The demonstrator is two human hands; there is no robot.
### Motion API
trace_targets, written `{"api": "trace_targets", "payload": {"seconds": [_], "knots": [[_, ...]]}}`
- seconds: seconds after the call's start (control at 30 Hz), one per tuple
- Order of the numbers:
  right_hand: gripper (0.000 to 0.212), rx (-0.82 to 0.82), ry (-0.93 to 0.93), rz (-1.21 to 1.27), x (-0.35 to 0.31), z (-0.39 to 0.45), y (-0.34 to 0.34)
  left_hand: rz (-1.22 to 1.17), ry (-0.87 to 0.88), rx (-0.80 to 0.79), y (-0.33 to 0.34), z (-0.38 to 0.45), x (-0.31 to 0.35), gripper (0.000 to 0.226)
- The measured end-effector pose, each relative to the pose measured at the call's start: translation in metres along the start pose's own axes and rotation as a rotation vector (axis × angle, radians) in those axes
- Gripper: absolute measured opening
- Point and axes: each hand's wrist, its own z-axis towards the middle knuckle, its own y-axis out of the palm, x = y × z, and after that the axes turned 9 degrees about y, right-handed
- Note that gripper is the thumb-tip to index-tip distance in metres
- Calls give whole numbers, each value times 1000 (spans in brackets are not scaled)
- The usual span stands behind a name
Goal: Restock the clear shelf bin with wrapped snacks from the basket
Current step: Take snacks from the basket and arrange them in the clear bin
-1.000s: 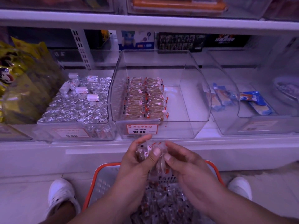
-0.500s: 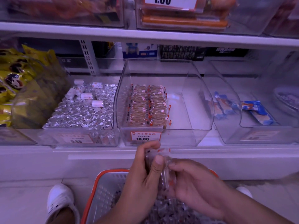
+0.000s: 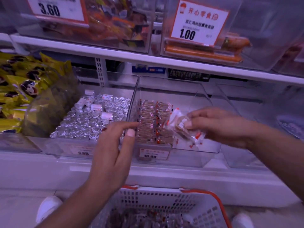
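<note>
Our right hand [image 3: 218,124] pinches wrapped snacks [image 3: 182,127] over the clear bin [image 3: 197,155], two rows stacked; left hand [image 3: 115,145] empty, fingers spread; the basket [image 3: 164,199] below holds plenty.

right hand [image 3: 218,127] holds wrapped snacks [image 3: 182,127] over bin [image 3: 197,155]

The clear plastic shelf bin [image 3: 194,155] sits on the white shelf [image 3: 148,176], with rows of wrapped brown snacks [image 3: 153,122] in its left half. Left of the bin lies a clear tray of foil-wrapped sweets [image 3: 92,122]; before and below the bin stands the orange-rimmed white plastic basket [image 3: 164,203].
</note>
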Motion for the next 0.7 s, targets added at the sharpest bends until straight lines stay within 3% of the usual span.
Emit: {"api": "trace_targets", "payload": {"seconds": [0.07,0.17,0.27,0.37,0.57,0.7], "knots": [[13,11,41,-333,-8,32,-8,146,69,-23,-3,6,-11,30],[16,-84,140,-627,2,69,-4,233,75,-72,-2,7,-20,33],[50,-144,167,-808,18,87,8,224,50,-102,-1,6,-22,35],[58,-92,82,-988,30,95,15,217,46,-108,-3,6,-23,33],[62,17,-110,-1159,38,92,23,233,39,-127,-3,2,-27,28],[63,-18,-75,-1033,34,87,5,224,15,-124,-3,2,-29,26]]}}
